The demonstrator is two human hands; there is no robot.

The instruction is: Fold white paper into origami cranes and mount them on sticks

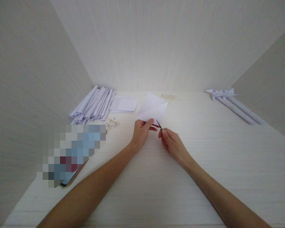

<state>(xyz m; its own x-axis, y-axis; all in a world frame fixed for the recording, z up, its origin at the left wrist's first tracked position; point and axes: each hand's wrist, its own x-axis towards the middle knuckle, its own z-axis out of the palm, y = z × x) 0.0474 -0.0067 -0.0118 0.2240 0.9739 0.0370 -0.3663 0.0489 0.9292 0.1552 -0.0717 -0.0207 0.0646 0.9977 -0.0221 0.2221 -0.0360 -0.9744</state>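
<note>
A white sheet of paper (151, 107) is held up in front of me, with a slit or fold line running in from its right edge. My left hand (143, 128) pinches the sheet at its lower edge, thumb on top and fingers beneath. In my right hand (169, 139) is a slim, dark, pointed tool (159, 124), its tip at the paper's lower right part. The fingers hide its handle, so I cannot tell its exact kind.
Rolled white paper tubes (93, 104) are heaped at the left, beside a stack of paper squares (123, 104). Small whitish pieces (112, 122) lie nearby. A blurred-out device (77, 155) is at front left. Two paper pinwheels on tubes (227, 94) lie at right. Walls enclose the table.
</note>
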